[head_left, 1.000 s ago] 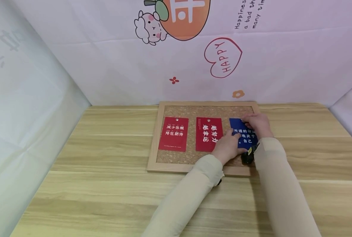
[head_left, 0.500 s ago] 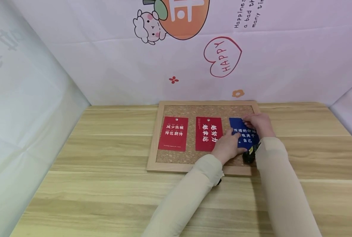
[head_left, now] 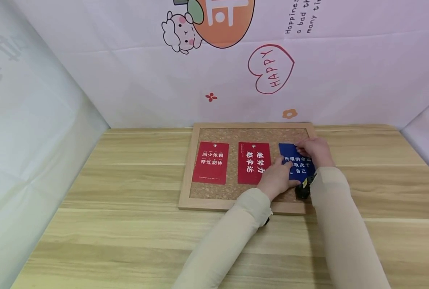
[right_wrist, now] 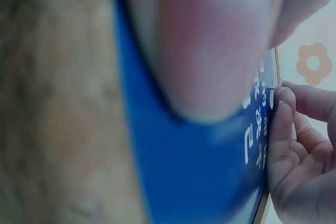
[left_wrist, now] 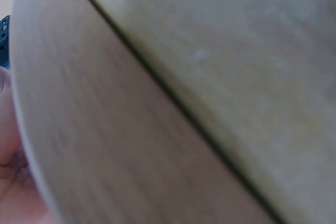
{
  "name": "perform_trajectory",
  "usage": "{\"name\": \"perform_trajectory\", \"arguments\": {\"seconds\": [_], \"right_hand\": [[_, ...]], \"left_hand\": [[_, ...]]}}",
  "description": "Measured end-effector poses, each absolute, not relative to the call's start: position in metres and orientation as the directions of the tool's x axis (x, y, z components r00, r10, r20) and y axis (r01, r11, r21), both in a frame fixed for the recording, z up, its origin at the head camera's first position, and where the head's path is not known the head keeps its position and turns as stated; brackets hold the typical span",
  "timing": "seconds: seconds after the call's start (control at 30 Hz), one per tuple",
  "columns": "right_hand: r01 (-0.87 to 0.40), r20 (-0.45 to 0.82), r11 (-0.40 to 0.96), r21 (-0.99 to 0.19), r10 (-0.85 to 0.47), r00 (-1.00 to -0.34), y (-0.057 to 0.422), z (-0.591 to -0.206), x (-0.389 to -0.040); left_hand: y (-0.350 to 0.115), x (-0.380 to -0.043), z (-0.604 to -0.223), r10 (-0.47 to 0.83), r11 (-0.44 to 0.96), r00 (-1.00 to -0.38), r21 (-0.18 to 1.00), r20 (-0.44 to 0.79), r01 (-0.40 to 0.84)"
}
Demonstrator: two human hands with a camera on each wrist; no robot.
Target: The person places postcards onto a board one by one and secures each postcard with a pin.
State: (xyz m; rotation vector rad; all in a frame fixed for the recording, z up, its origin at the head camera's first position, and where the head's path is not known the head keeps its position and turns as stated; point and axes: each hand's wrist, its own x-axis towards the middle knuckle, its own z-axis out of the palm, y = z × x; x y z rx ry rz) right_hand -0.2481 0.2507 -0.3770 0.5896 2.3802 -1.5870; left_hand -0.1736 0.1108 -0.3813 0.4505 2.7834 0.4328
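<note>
A blue card (head_left: 297, 165) with white writing lies on a wood-framed cork board (head_left: 232, 192). Spread over its lower left part, my left hand (head_left: 276, 177) presses it down with fingers fairly straight. My right hand (head_left: 315, 149) is at the card's top edge, thumb and fingertips pinched together on what looks like a small pin, mostly hidden. In the right wrist view the left thumb (right_wrist: 215, 51) looms over the blue surface, and behind it the right hand (right_wrist: 307, 166) pinches at the far edge. The left wrist view shows mainly the board's frame (left_wrist: 131, 129).
Two red cards, one at the left (head_left: 211, 162) and one in the middle (head_left: 250, 157), hang from round silver pins on the cork. The board lies on a wooden table (head_left: 127, 241) against a white printed cloth (head_left: 156, 92). A black wrist camera (head_left: 303, 190) sits under the right wrist.
Hardly anything differs: both hands stay on the blue card, with only a slight shift of the right wrist and of the whole view.
</note>
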Motion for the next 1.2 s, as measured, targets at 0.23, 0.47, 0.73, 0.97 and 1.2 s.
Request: {"name": "perform_trajectory", "arguments": {"seconds": [0.23, 0.47, 0.73, 0.97, 1.2], "right_hand": [[0.474, -0.412, 0.384, -0.792, 0.236, -0.88, 0.2496, -0.3773, -0.2504], [0.445, -0.385, 0.422, -0.79, 0.223, -0.896, 0.2507, -0.3787, -0.2511], [0.412, -0.361, 0.471, -0.78, 0.198, -0.911, 0.2517, -0.3802, -0.252], [0.414, -0.365, 0.481, -0.773, 0.196, -0.91, 0.2542, -0.3824, -0.2546], [0.412, -0.36, 0.497, -0.764, 0.201, -0.911, 0.2517, -0.3831, -0.2564]], "left_hand": [[0.1109, -0.1734, -0.3818, 0.341, 0.904, -0.911, 0.344, -0.23, 0.252], [0.1105, -0.1732, -0.3815, 0.345, 0.905, -0.911, 0.336, -0.225, 0.26], [0.1101, -0.1734, -0.382, 0.353, 0.902, -0.909, 0.337, -0.222, 0.268], [0.1101, -0.1736, -0.3819, 0.357, 0.901, -0.908, 0.336, -0.219, 0.273], [0.1099, -0.1745, -0.383, 0.359, 0.9, -0.908, 0.337, -0.218, 0.275]]}}
